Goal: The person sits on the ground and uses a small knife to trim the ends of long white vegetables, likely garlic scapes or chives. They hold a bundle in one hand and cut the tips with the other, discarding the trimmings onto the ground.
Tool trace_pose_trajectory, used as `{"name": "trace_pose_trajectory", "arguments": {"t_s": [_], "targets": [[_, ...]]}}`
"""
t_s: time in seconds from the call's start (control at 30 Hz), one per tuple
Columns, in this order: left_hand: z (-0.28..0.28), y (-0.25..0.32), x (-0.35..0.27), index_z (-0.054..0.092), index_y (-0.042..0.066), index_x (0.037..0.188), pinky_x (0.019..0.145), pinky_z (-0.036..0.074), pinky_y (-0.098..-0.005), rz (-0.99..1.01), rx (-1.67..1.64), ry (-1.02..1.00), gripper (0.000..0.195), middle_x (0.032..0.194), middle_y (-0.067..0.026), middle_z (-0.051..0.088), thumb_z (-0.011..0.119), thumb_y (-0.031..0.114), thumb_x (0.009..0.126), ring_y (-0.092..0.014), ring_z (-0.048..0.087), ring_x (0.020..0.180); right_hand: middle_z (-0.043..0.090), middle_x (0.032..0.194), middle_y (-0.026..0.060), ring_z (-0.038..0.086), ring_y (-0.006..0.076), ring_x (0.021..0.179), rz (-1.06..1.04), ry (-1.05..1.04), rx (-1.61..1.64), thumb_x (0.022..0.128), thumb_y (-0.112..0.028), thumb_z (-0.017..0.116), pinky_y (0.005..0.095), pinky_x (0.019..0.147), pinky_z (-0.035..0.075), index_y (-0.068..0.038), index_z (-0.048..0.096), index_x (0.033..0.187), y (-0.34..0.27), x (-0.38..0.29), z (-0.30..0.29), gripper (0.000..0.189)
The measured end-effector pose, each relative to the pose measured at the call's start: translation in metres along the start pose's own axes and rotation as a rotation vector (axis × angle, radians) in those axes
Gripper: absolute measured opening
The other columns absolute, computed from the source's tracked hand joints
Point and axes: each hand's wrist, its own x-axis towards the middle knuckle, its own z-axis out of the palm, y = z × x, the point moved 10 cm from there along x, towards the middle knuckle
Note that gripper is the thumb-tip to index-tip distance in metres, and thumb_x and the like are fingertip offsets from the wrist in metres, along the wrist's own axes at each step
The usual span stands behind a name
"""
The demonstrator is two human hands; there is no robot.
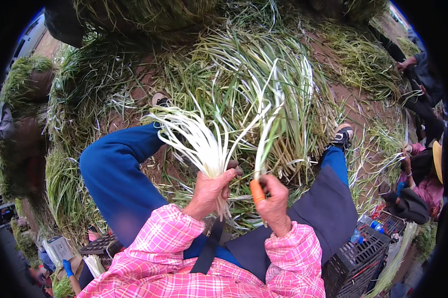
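My left hand (pixel 209 192) is closed around a bundle of long white stalks (pixel 205 147), which look like blanched chives. Their loose ends fan up and to the left, and the short ends stick out below my fist. To its right, my right hand (pixel 274 203) pinches a few white and pale green stalks (pixel 263 149) by their lower ends. An orange sleeve (pixel 257 191) sits at the fingers of this hand; whether it is a finger guard cannot be made out. Between my knees, beyond both hands, spreads a large heap of green and white stalks (pixel 283 93).
Black plastic crates stand low at the right (pixel 358 253) and left (pixel 101 247). Tall bundles of greens (pixel 26 85) rise along the left side. At the right edge sits a person in pink (pixel 427 190) with hands among stalks. A blue-gloved hand (pixel 67 266) shows at lower left.
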Motion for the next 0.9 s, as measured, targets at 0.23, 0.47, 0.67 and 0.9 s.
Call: {"name": "trace_pose_trajectory", "arguments": {"t_s": [0.23, 0.47, 0.67, 0.9], "targets": [[-0.012, -0.008, 0.001, 0.057, 0.001, 0.096, 0.036, 0.037, -0.0175, -0.029, 0.001, 0.071, 0.022, 0.068, -0.0019, 0.058, 0.065, 0.006, 0.076, -0.006, 0.046, 0.042, 0.053, 0.067, 0.0122, 0.055, 0.0293, 0.053, -0.163, -0.252, -0.109, 0.071, -0.006, 0.061, 0.0356, 0.047, 0.043, 0.0, 0.057, 0.08, -0.006, -0.013, 0.046, 0.012], [-0.003, -0.01, -0.001, 0.056, 0.001, 0.098, 0.038, 0.038, -0.0174, -0.036, 0.004, -0.022, 0.022, 0.07, -0.0016, 0.057, 0.063, 0.005, 0.077, -0.006, 0.048, 0.043, 0.058, 0.084, 0.0004, 0.052, 0.0058, 0.067, 0.408, -0.207, 0.742, 0.082, -0.01, 0.058, 0.018, 0.053, 0.04, 0.001, 0.052, 0.109, 0.033, 0.004, 0.051, 0.03], [-0.009, -0.008, 0.001, 0.054, 0.001, 0.099, 0.04, 0.039, -0.0183, 0.035, -0.014, 0.056, 0.022, 0.071, -0.0011, 0.056, 0.062, 0.009, 0.08, -0.005, 0.046, 0.044, 0.056, 0.068, -0.0034, 0.045, 0.0018, 0.055, 0.371, -0.022, 0.869, 0.082, -0.009, 0.059, 0.0174, 0.046, 0.034, -0.002, 0.061, 0.082, 0.04, 0.009, 0.055, 0.007], [-0.012, 0.001, 0.002, 0.053, 0.001, 0.099, 0.041, 0.041, -0.0186, 0.07, -0.177, 0.04, 0.021, 0.075, -0.007, 0.06, 0.06, 0.006, 0.08, -0.006, 0.049, 0.046, 0.058, 0.067, -0.0007, 0.046, 0.0029, 0.054, 0.307, -0.284, 0.773, 0.083, -0.008, 0.056, 0.0197, 0.047, 0.036, -0.001, 0.058, 0.082, 0.041, -0.008, 0.06, 0.007]]}}
